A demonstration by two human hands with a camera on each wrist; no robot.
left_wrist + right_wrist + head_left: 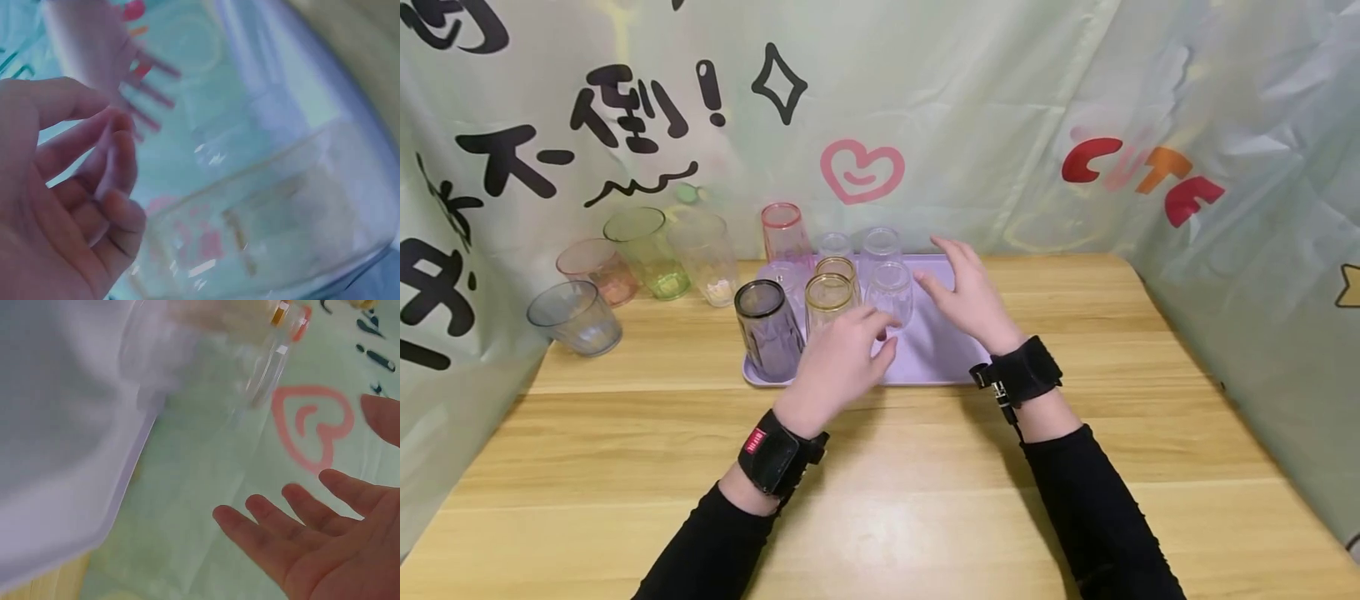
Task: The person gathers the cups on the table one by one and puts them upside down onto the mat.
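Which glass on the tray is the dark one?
The smoky grey glass, at the near left corner of the tray; the pink glass, gold-topped glasses and clear glasses there are all paler.

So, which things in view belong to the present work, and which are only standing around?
Seems part of the work:
purple tray
glasses on the tray
left hand and right hand, both holding nothing

Probably only around:
blue-grey glass, orange glass, green glass and clear glass, off the tray
printed backdrop
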